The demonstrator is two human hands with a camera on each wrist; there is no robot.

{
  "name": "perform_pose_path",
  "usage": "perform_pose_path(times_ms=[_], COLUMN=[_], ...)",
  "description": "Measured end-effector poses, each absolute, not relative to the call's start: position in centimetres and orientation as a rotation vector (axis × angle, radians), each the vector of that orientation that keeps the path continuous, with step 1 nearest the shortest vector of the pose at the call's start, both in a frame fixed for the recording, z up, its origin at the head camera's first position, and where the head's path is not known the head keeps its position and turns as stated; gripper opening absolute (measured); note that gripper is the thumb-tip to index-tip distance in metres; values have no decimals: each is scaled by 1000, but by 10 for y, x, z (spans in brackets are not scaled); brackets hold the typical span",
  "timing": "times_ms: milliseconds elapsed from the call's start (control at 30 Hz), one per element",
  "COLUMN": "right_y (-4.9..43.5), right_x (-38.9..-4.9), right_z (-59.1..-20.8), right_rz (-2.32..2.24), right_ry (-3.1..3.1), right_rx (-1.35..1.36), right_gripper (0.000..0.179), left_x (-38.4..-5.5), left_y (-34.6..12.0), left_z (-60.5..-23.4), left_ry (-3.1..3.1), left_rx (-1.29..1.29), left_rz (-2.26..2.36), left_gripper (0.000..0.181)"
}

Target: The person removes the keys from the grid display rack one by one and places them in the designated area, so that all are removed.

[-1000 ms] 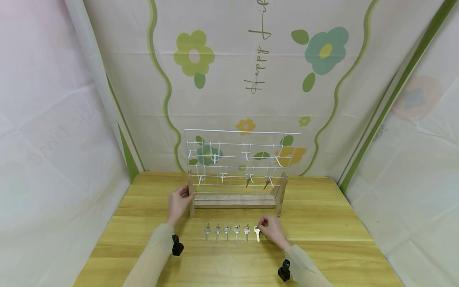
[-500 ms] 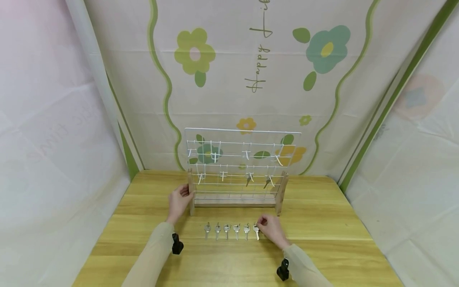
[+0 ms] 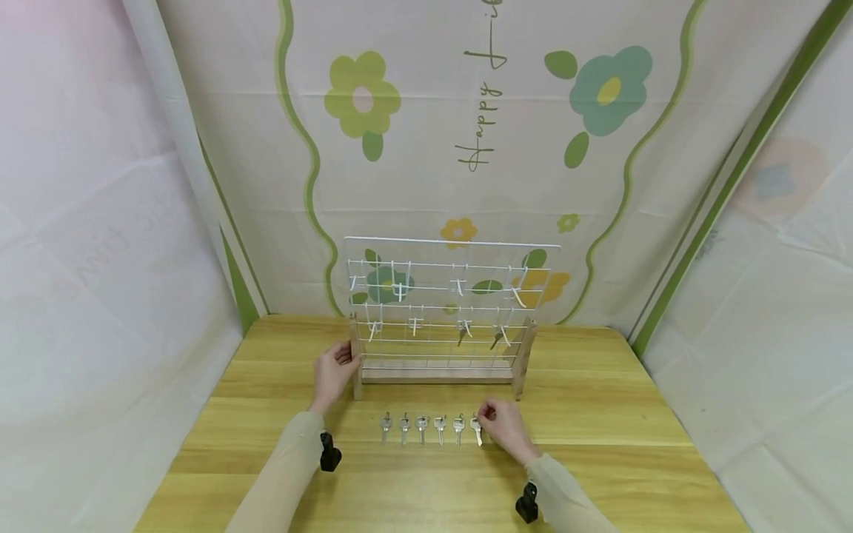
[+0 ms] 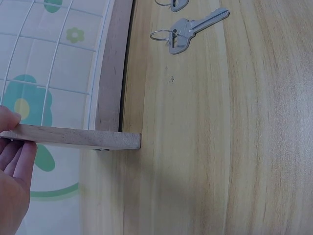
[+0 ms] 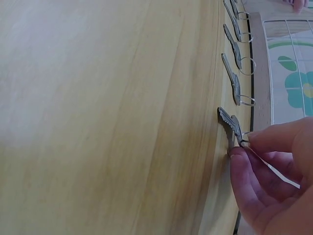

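My left hand (image 3: pixel 333 374) grips the left wooden side post (image 4: pixel 73 136) of a white wire rack, thumb on one side and fingers on the other. In front of the rack, my right hand (image 3: pixel 505 422) pinches the ring of the rightmost silver key (image 5: pixel 230 122) between thumb and fingertips. That key is tilted, and its shadow falls on the table beside it. To its left several similar keys (image 3: pixel 440 429) with rings lie in a row. Two keys (image 3: pixel 462 337) hang on the right-hand hooks of the rack's lower row.
More white hooks (image 3: pixel 398 291) jut forward from the wire grid in two rows. The rack's wooden base (image 3: pixel 436 375) stands on the wood-grain table (image 3: pixel 426 488). Flowered cloth (image 3: pixel 400 192) hangs behind, with pale cloth at both sides.
The head view has shifted very slightly. Both hands keep nearly the same places, the left on the post and the right at the key's ring.
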State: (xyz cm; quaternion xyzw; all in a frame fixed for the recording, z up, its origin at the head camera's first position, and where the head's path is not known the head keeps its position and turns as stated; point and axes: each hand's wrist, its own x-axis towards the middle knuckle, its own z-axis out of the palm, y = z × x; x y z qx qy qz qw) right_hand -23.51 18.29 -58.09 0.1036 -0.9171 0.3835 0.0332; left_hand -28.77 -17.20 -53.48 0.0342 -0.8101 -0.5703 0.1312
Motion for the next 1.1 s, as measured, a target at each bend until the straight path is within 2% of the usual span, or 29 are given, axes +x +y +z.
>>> perform_pose_path(times_ms=[733,1100], right_y=[185,177], right_x=[-231,-240], right_z=[-578,-549], right_rz=[1145,1163], right_ry=[-2855,-2648], right_rx=[290,272], right_gripper=[13,3], left_x=[-285,-286], left_y=[-171,-171], left_z=[-534,-533], left_ry=[-2343,-2344], left_rx=[106,99], left_rz=[-1657,-1652], left_gripper=[38,38])
